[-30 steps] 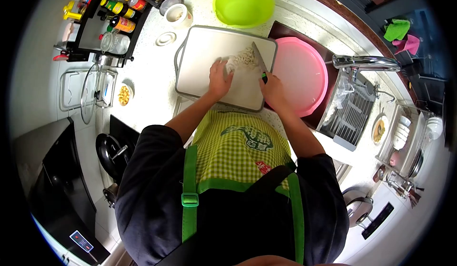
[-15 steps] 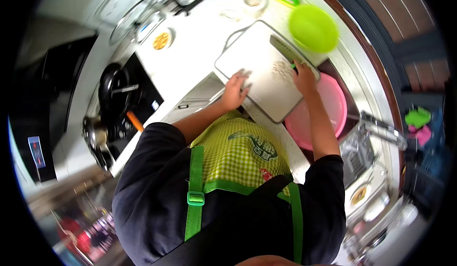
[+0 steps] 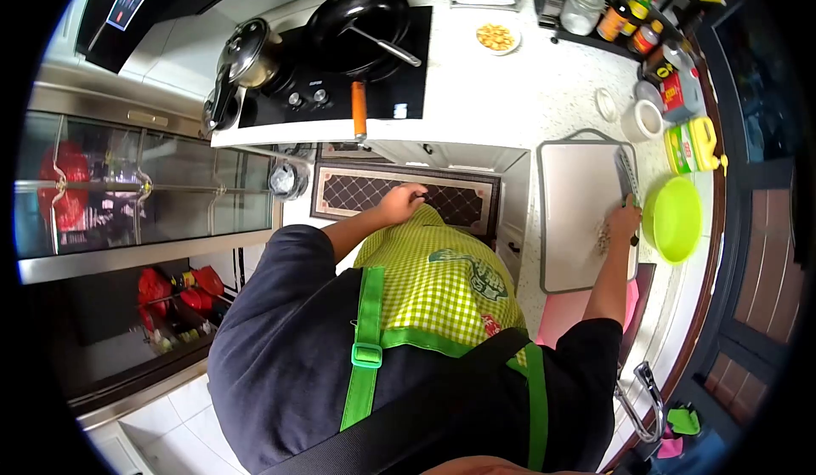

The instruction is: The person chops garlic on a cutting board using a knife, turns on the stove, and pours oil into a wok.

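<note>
My right hand [image 3: 624, 219] is closed around the handle of a kitchen knife [image 3: 626, 178], whose wide blade lies along the right side of the cutting board [image 3: 578, 212]. Beside that hand, small pale chopped pieces [image 3: 603, 239] lie in a heap on the board. The board is light with a grey rim and a carrying handle at its far end. My left hand [image 3: 401, 204] is off the board, in front of my checked apron and above the floor mat [image 3: 374, 193]. Its fingers are curled in, and nothing shows in them.
A pink basin [image 3: 557, 325] sits partly under the board. Right of the board stands a green bowl [image 3: 674, 220]; beyond are a white cup [image 3: 643, 121] and a yellow jug [image 3: 693, 146]. A plate of yellow food [image 3: 497, 38] and a wok [image 3: 357, 29] are further left.
My view has turned left, bringing the stove and cabinets more fully into sight. My left hand has left the board's edge and its fingers have curled. My right hand stays on the knife.
</note>
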A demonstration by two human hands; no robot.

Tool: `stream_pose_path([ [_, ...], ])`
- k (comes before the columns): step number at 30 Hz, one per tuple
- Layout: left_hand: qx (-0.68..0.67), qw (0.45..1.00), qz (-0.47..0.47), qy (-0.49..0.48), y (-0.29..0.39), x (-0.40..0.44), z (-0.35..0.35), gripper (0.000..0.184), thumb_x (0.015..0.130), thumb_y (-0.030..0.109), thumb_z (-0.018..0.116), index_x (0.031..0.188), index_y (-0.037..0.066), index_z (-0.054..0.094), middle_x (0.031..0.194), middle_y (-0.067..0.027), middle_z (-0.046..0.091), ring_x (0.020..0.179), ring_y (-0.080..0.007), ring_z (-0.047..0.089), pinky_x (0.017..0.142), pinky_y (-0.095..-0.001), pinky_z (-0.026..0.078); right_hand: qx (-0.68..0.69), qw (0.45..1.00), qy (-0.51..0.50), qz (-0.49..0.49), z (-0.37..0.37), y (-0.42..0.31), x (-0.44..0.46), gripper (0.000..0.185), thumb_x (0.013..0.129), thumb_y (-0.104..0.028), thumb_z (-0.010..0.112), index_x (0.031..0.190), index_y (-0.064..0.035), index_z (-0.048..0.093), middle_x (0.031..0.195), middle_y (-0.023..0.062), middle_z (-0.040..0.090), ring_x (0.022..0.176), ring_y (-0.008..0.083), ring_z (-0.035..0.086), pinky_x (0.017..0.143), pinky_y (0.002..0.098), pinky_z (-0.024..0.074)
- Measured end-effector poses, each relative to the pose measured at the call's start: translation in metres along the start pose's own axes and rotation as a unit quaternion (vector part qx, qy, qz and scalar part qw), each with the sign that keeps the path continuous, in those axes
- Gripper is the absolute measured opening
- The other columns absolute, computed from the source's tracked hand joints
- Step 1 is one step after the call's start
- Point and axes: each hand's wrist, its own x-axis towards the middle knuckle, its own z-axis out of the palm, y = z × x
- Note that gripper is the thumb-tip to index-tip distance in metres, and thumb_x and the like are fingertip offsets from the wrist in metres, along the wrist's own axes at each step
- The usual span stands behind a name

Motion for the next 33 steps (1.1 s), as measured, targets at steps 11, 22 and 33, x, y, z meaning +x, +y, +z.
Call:
stream_pose_path([
  [11, -0.202, 0.949, -0.006, 0.24, 0.063, 0.015, -0.065, 0.016, 0.093, 0.006, 0.061, 0.107, -0.002, 0.062, 0.083, -0.0023, 0.065, 0.072, -0.0052, 0.055, 0.063, -0.0228, 0.045, 0.441, 0.837, -0.068, -0.315, -0.167, -0.314, -0.099, 0.024, 0.091, -0.015, 0.06, 0.109, 0.0009, 0.064, 0.102, 0.0195, 0.064, 0.095, 0.0314, 0.065, 0.077, 0.0372, 0.0532],
  [22, -0.253, 0.929, -0.023, 0.267, 0.025, 0.01, -0.083, 0.02, 0.097, 0.011, 0.056, 0.112, -0.001, 0.059, 0.084, -0.0046, 0.065, 0.07, -0.0066, 0.054, 0.061, -0.0242, 0.043, 0.199, 0.905, -0.195, -0.321, -0.08, -0.546, -0.106, 0.032, 0.089, -0.029, 0.062, 0.095, 0.0011, 0.069, 0.09, 0.0224, 0.069, 0.08, 0.0368, 0.068, 0.07, 0.0402, 0.0559],
  [33, -0.362, 0.847, -0.18, 0.344, 0.021, -0.07, 0.009, 0.024, 0.097, 0.015, 0.059, 0.116, 0.001, 0.058, 0.092, -0.0036, 0.065, 0.082, -0.0092, 0.06, 0.077, -0.0239, 0.048, -0.011, 0.869, 0.006, -0.495, 0.03, -0.548, -0.059, 0.024, 0.088, -0.017, 0.057, 0.087, 0.0024, 0.071, 0.089, 0.0182, 0.068, 0.079, 0.0317, 0.068, 0.068, 0.0404, 0.0582],
])
